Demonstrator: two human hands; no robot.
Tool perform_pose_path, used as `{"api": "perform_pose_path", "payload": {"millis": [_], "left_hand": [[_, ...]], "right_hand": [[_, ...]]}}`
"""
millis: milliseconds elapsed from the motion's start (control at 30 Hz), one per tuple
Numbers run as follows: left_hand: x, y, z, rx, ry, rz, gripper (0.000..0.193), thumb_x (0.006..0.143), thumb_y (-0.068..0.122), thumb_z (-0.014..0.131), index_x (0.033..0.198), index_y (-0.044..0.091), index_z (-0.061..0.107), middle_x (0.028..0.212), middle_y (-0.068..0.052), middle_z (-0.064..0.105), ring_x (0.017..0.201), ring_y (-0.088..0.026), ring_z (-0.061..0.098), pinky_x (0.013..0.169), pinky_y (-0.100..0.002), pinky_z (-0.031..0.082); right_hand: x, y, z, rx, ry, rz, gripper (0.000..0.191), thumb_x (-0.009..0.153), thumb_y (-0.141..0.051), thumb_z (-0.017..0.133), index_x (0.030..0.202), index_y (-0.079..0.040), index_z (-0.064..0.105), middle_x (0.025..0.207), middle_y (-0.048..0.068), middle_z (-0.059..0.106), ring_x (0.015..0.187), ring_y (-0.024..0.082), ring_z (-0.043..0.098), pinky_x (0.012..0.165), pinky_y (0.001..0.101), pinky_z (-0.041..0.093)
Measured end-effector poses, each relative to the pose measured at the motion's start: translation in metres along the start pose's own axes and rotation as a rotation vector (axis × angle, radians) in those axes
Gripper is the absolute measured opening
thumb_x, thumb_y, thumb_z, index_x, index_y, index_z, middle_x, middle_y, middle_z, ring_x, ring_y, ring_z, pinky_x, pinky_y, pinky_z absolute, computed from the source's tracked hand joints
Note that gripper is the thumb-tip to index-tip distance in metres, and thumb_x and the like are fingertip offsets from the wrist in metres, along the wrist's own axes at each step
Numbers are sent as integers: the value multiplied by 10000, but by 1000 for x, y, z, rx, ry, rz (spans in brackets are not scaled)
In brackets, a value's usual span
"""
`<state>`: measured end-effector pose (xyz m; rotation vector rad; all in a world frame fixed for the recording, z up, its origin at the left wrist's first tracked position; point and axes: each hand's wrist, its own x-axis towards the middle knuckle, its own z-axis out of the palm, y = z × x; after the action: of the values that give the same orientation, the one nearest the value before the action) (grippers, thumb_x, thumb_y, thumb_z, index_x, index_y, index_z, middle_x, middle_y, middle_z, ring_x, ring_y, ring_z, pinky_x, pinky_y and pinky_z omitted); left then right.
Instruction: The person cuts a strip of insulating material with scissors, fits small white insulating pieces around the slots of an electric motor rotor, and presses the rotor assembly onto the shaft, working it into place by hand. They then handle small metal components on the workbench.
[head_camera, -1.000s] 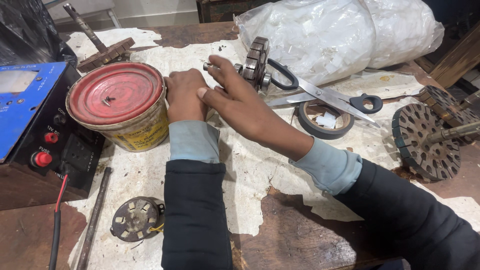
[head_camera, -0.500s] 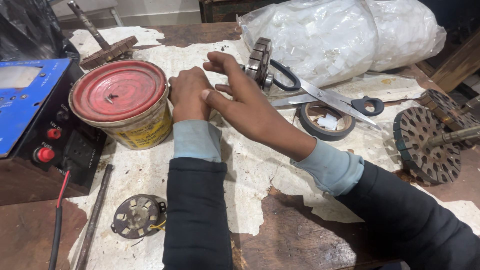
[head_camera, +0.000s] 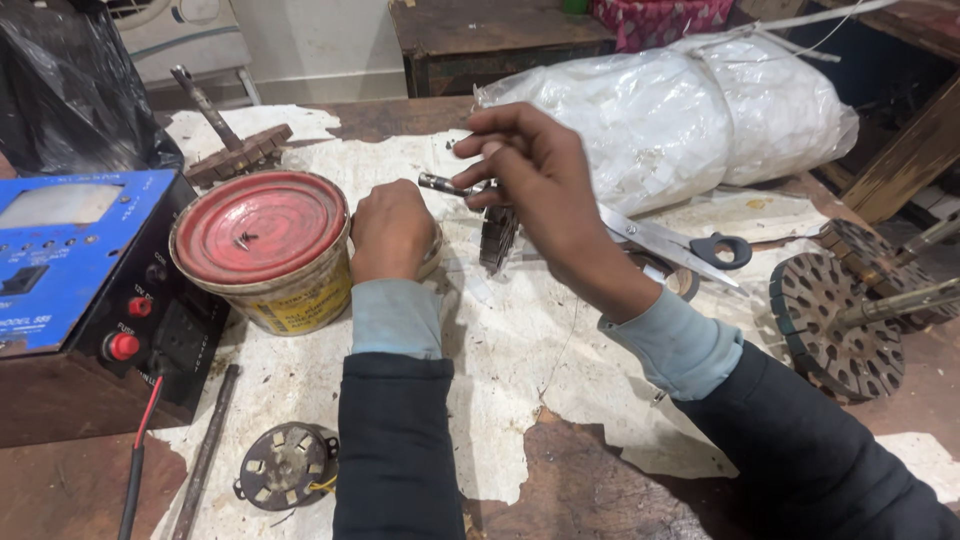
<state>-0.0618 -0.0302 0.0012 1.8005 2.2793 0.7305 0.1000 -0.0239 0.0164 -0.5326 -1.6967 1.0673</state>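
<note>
My right hand (head_camera: 545, 190) is raised over the table and pinches a small metal rotor (head_camera: 497, 238). The rotor's thin shaft (head_camera: 440, 183) sticks out to the left of my fingers. Just right of the red-lidded tin (head_camera: 260, 240), my left hand (head_camera: 390, 230) rests as a fist. Its fingers curl over a pale round object (head_camera: 435, 252) that is mostly hidden. The two hands are close together, and the rotor hangs just right of my left fist.
Scissors (head_camera: 690, 245) and a tape roll (head_camera: 685, 283) lie right of my hands. A large slotted rotor (head_camera: 835, 320) sits far right and a white plastic bundle (head_camera: 700, 110) behind. A blue electrical box (head_camera: 60, 260) stands left. A small motor part (head_camera: 285, 465) and a rod (head_camera: 205, 450) lie near the front.
My right hand has lifted off my left hand and risen, taking the small rotor from its spot near the scissors. My left fist has stayed beside the tin.
</note>
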Motion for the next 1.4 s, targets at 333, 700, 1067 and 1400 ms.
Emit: {"api": "perform_pose_path", "payload": {"millis": [333,700,1067,1400], "left_hand": [[-1,3,-12,-81,217,129,198,838,-30,567,961,-64,718,992,-332,689,973,-487,684,836,-544,553],[-1,2,-4,-37,283,148,165,836,-47,597,932,-50,731,956,-304,700,950,-463,697,826,-516,563],[-7,4,-1,-96,78,-30,380,917,60,594,1283,-40,598,1355,-343,493,1218,-531,538,976,-513,523],[-8,8,0,-111,-68,-166,518,937,206,623,1353,-82,512,1415,-333,457,1342,-531,423,1093,-547,413]], "right_hand": [[10,-10,-26,42,155,44,238,1014,-96,514,1209,24,583,1084,126,699,909,183,734,766,310,635],[11,4,-25,12,91,37,235,1012,-73,505,1209,29,583,1078,120,701,918,166,719,781,301,608],[9,8,-22,-414,106,-301,314,998,-136,632,1273,8,585,1204,153,654,1133,252,623,924,390,564],[11,-2,-36,-1207,-116,28,782,680,-702,791,1171,-103,689,1185,121,620,1102,318,590,828,448,533]]}}
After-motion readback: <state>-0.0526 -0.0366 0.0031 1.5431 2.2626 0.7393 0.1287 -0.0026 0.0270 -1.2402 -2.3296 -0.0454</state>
